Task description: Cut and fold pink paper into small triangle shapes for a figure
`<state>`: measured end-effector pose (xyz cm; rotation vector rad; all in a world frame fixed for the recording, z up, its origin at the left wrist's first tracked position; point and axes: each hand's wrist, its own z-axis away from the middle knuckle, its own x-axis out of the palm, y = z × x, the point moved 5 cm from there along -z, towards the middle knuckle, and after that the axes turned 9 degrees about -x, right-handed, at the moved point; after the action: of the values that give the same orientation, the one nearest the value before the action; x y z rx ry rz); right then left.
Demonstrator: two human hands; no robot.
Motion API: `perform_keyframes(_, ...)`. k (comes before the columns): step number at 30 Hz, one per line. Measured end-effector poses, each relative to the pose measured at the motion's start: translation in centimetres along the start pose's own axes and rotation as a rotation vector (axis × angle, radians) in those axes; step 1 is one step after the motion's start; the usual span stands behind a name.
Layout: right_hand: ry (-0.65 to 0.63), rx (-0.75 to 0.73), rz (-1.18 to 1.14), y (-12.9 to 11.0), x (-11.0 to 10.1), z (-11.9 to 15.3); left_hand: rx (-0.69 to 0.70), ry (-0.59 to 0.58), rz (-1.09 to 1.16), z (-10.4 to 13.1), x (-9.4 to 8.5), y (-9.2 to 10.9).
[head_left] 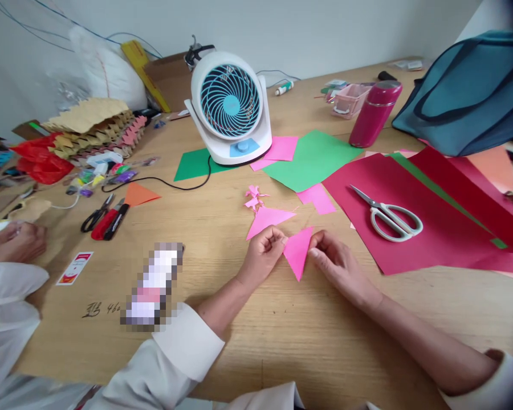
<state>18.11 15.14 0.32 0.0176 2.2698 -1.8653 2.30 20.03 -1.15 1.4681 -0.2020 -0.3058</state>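
Between my two hands is a small folded pink paper triangle (pixel 298 253), one point toward me. My left hand (pixel 263 254) pinches its left corner between thumb and forefinger. At the right edge, the curled thumb and fingers of my right hand (pixel 340 265) close on the paper, the exact contact partly hidden. Just beyond my left hand lies another pink paper triangle (pixel 268 219), with small pink paper cutouts (pixel 254 198) behind it. To the right, white-handled scissors (pixel 387 214) rest on a large dark red sheet (pixel 367 245).
A white fan (pixel 231 105) stands at the back, near green paper (pixel 314 162). A magenta flask (pixel 375 114) and blue bag (pixel 465 94) are at right. Left lie a phone (pixel 154 285), a red-and-black cutter (pixel 110 221) and black scissors (pixel 96 213). Another person's hand (pixel 19 242) is far left.
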Motion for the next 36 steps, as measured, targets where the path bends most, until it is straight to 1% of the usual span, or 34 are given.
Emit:
perform_keyframes(2, 0.068, 0.013, -0.054, 0.1, -0.5, -0.2, 0.01, -0.066, -0.078, 0.2, 0.4, 0.2)
perform_keyframes(4, 0.075, 0.042, -0.074, 0.4, -0.6, -0.4, 0.012, -0.141, -0.145, 0.3, 0.9, 0.4)
perform_keyframes(5, 0.069, 0.055, -0.077, 0.7, -0.5, -0.4, 0.016, -0.154, -0.164, 0.4, 1.1, 0.4)
perform_keyframes(10, 0.02, 0.078, -0.097, 1.4, 0.1, -0.3, 0.056, -0.069, -0.162, 0.4, 0.7, 0.6)
perform_keyframes(13, -0.057, 0.076, -0.062, 1.3, 0.5, 0.0, 0.056, -0.054, -0.158, 0.4, 0.7, 0.6)
perform_keyframes(16, -0.131, 0.076, 0.018, 0.8, 0.8, 0.2, 0.045, -0.102, -0.167, 0.5, 0.9, 0.6)
perform_keyframes(20, -0.134, 0.064, 0.06, 0.5, 0.9, 0.2, 0.057, -0.187, -0.199, 0.6, 1.4, 0.5)
perform_keyframes(23, -0.122, 0.047, 0.052, 0.4, 1.0, 0.1, 0.059, -0.2, -0.214, 0.7, 1.5, 0.5)
perform_keyframes(27, -0.053, 0.051, 0.033, 0.7, 0.7, 0.1, 0.051, -0.173, -0.206, 0.6, 1.3, 0.8)
perform_keyframes(31, 0.029, 0.06, 0.008, 1.1, 0.3, 0.1, 0.052, -0.066, -0.177, 0.5, 0.9, 1.3)
perform_keyframes(36, 0.045, 0.056, 0.001, 1.3, 0.4, -0.1, 0.073, 0.004, -0.186, 0.4, 0.6, 1.3)
